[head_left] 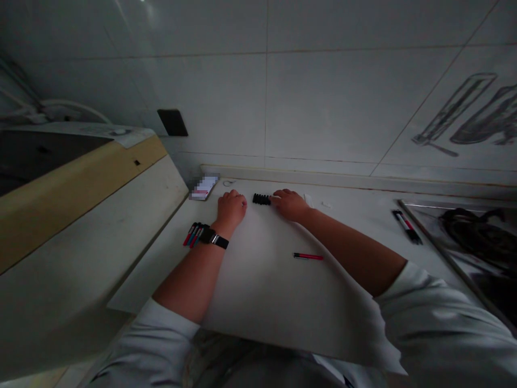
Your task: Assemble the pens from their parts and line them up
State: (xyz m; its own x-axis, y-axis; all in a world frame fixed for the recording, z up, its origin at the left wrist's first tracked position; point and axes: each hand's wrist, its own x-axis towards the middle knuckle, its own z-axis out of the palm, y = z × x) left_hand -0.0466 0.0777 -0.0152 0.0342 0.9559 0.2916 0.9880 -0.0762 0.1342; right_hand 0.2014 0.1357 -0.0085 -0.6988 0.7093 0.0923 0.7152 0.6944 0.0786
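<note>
My left hand point(231, 208), with a dark watch point(214, 237) on its wrist, rests on the white table with its fingers curled in. What is inside the curl, if anything, is hidden. To its right lies a short row of small black pieces point(260, 199), side by side; they are too small to name. My right hand point(289, 205) reaches in from the right, fingers bent and together, tips touching the right end of that row. Several red and blue pens point(193, 235) with black ends lie together by my left wrist, partly behind the watch.
Red and dark pens point(308, 256) lie in the middle of the white table point(258, 291). A phone point(204, 187) stands at the back left, near a small ring-shaped item point(228, 183). More pens point(407, 226) lie beside a gas stove point(476, 237) at right. A large panel point(100, 231) borders the left.
</note>
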